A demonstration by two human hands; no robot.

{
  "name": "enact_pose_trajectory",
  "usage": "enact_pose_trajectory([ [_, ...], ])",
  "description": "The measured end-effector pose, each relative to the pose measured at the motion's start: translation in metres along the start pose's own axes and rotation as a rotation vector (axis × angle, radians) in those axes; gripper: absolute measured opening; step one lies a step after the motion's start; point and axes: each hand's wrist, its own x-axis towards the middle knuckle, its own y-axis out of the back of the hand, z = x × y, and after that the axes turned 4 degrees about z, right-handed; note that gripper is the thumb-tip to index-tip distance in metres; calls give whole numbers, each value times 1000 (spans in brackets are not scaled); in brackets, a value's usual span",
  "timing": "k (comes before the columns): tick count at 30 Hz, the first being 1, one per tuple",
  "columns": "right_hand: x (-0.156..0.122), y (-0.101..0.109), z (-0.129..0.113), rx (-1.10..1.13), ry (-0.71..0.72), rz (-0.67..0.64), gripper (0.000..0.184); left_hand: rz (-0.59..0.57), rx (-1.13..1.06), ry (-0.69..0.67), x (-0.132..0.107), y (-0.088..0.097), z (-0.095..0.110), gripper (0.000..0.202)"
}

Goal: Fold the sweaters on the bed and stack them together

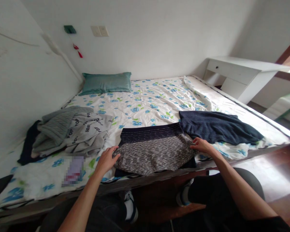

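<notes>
At the near edge of the bed (145, 104), you sit with both hands on a grey-flecked garment (154, 154) laid flat. Your right hand (194, 145) pinches its right side; your left hand (108, 159) rests at its left side, thumb and forefinger apart, though whether cloth is gripped cannot be told. The knit should prove light, soft and limp, hardly fragile, likely stretchy. The ribbed navy band (151, 133), toward the bed's far side, looks firmer; its two ends offer the surest hold.
</notes>
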Motion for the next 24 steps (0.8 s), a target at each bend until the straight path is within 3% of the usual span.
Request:
enact_pose_trajectory([
  [2, -17, -5, 0, -34, 82, 64, 47, -67, -54, -154, -14, -6, 17, 49],
  [5, -39, -12, -2, -49, 260, 42, 64, -335, -99, -314, -34, -20, 43, 45],
  [8, -55, -21, -8, -51, 399, -168, 102, -500, 4, -428, -49, -37, 62, 77],
  [10, -62, -28, -15, -97, 396, -273, 123, -507, 99, -455, -55, -48, 70, 97],
  [11, -64, -30, -20, -126, 387, -282, 126, -496, 135, -459, -57, -51, 72, 97],
  [14, -66, -30, -30, -155, 423, -230, 104, -481, 140, -459, -57, -50, 78, 74],
  [16, -62, -22, -28, -100, 450, -232, 86, -533, 46, -457, -51, -40, 77, 56],
  [18, -55, -12, -19, 2, 430, -243, 82, -605, -76, -432, -41, -27, 69, 44],
  [20, -44, -4, -6, 139, 327, -179, 87, -543, -167, -343, -28, -16, 54, 44],
  [24, -17, -5, 5, 259, -24, 75, 76, -76, -173, 12, 3, -10, 15, 67],
])
